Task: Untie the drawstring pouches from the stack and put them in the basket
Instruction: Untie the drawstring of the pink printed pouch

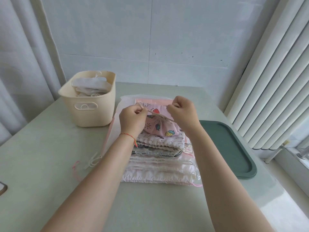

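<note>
Both hands were up on the top pouch [160, 127], the pink one with the fruit print, sitting on the stack [158, 158] mid-tabletop. My left hand [132, 119] pinched one cord end [142, 107], fingers curled tight on it. My right hand [181, 111] was curled on the other end, though the pinch itself was mostly hidden behind the knuckles. The cinched neck [163, 118] sat between the two hands, slightly nearer the right, bunched tight with the cord wound around it.

Key relation: the cord ran roughly left-right across the neck, one end out to each hand, so the pull axis was sideways, along the line between my fists. The pouch body hung toward me from the neck, resting on the stack. My read: the knot wasn't loose yet, since the neck was still gathered.

The basket [93, 113] stood to the left of the stack, just beside it, with pale pouches [91, 85] already inside. So the left hand was the nearer one for the drop, a short move left and away from me. The green tray [234, 148] lay off to the right, not involved. Loose cords [92, 162] trailed from the stack's left side onto the tabletop [41, 156]; I'd guess they could snag on a lift.
</note>
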`<state>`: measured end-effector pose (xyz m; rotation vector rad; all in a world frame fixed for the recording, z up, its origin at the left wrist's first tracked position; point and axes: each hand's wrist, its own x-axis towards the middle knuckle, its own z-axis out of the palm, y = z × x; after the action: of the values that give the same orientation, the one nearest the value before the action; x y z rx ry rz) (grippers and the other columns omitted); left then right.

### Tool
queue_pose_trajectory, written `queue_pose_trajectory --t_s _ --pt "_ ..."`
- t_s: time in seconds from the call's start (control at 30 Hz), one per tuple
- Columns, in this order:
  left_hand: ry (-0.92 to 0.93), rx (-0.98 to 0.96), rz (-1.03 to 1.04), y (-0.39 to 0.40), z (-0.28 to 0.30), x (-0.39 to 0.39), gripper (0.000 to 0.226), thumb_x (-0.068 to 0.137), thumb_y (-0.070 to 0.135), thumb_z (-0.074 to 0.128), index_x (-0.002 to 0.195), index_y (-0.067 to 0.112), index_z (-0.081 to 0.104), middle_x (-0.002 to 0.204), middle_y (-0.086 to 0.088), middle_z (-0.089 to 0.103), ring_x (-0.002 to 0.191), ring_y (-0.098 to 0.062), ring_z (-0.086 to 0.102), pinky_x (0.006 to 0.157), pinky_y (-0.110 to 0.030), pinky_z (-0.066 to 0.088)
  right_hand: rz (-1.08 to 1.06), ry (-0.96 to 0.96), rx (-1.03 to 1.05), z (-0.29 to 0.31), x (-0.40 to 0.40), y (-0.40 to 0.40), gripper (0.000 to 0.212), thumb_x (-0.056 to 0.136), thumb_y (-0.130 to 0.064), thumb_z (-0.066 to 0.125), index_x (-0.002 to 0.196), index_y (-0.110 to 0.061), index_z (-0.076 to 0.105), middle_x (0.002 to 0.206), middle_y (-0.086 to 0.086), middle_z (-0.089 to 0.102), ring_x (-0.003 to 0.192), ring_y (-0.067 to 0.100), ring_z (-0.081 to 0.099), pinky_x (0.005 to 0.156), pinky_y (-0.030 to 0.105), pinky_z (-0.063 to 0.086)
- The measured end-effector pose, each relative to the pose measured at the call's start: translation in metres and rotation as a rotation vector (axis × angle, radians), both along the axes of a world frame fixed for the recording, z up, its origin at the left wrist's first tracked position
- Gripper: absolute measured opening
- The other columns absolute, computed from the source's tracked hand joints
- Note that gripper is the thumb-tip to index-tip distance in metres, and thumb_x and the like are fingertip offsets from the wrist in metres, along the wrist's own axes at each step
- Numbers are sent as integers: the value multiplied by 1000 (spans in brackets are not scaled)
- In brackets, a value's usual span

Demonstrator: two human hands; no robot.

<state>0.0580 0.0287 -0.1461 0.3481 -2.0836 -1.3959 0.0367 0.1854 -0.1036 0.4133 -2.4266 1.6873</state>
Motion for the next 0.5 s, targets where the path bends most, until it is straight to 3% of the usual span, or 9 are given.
queue_pose_trajectory --t_s 0.07,0.13,0.2,0.27,0.33,0.4,0.43,0.5 --pt "-4 81 -17 -5 -2 -4 32 86 19 63 61 0 63 52 -8 56 56 -20 50 60 -27 40 49 79 217 2 2 1 10 84 -10 60 83 -13 50 73 0 53 59 16 44 55 27 40" --pt "9 169 -23 -11 -1 -5 30 85 20 64 63 0 64 53 -7 59 56 -25 57 60 -26 44 105 104 397 1 1 2 18 86 -25 68 98 -18 56 85 -3 62 61 13 52 56 28 46" --pt "38 257 -82 -8 7 0 22 85 16 66 67 3 68 61 -6 58 58 -19 55 56 -22 46 123 93 539 -3 0 1 22 85 -33 71 98 -19 60 87 -6 62 65 11 53 54 24 43" --pt "81 397 -231 -3 20 7 12 84 18 66 76 16 75 75 2 67 70 -10 57 60 -22 47 106 90 605 -8 -3 1 18 85 -31 71 95 -18 62 86 -5 61 66 9 51 54 22 38" --pt "108 617 -479 -6 30 13 28 87 35 58 74 18 76 78 -3 71 78 -14 63 67 -24 46 79 95 601 -12 -5 2 13 85 -28 69 91 -19 62 83 -4 60 63 9 49 53 23 38" --pt "129 807 -671 -12 36 17 64 97 50 37 65 10 75 59 -10 63 66 -24 60 69 -28 49 63 91 581 -11 -7 3 11 86 -28 67 91 -20 61 79 -5 59 60 9 49 52 24 38" --pt "112 797 -685 -13 36 17 74 99 54 28 62 8 74 55 -10 59 62 -25 57 68 -28 50 62 85 567 -11 -7 3 11 86 -27 67 91 -20 61 78 -4 59 58 10 49 51 24 39" --pt "37 620 -564 -12 32 14 71 102 49 29 59 14 73 60 -6 64 61 -19 59 60 -25 47 67 86 551 -11 -7 3 11 86 -27 68 92 -21 61 77 -3 60 58 10 49 52 26 41"
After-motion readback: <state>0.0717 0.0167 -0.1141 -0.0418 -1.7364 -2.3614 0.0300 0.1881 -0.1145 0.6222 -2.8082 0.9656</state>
